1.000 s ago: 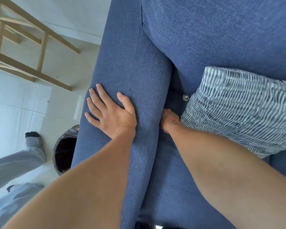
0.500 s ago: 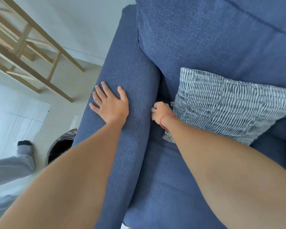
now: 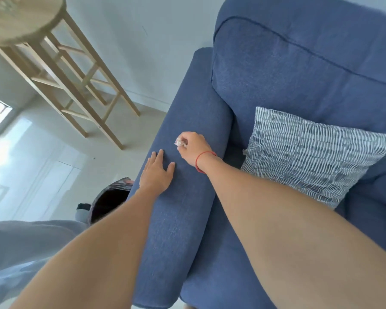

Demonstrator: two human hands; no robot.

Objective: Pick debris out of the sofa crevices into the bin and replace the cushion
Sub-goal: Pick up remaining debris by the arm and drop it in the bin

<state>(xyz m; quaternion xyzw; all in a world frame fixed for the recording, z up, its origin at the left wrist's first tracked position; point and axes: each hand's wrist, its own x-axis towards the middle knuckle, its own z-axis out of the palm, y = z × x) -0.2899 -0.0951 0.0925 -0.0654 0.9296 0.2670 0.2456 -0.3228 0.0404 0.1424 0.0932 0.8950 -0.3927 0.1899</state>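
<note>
A small crumpled scrap of debris [image 3: 179, 142], pale and shiny, is pinched in the fingertips of the right hand [image 3: 193, 149], which is closed around it above the top of the sofa's armrest [image 3: 187, 197]; what the scrap is made of is too small and blurred to tell. A red string [image 3: 204, 156] circles that wrist. Just at 7 o'clock from it, the left hand [image 3: 157, 172] lies flat on the armrest, fingers spread wide and holding nothing, its outer fingers hidden over the armrest's far edge. At 3 o'clock from the hands a striped cushion [image 3: 310, 157] leans against the blue sofa back [image 3: 310, 70], its right corner cut off by the frame edge. The crevice [image 3: 234, 152] between armrest and seat is mostly in shadow. At 8 o'clock from the hands the dark-lined bin [image 3: 112, 199] stands on the floor just beside the armrest, half hidden by the left forearm. At 10 o'clock, a wooden stool [image 3: 60, 70] stands near the wall, top blurred.
</note>
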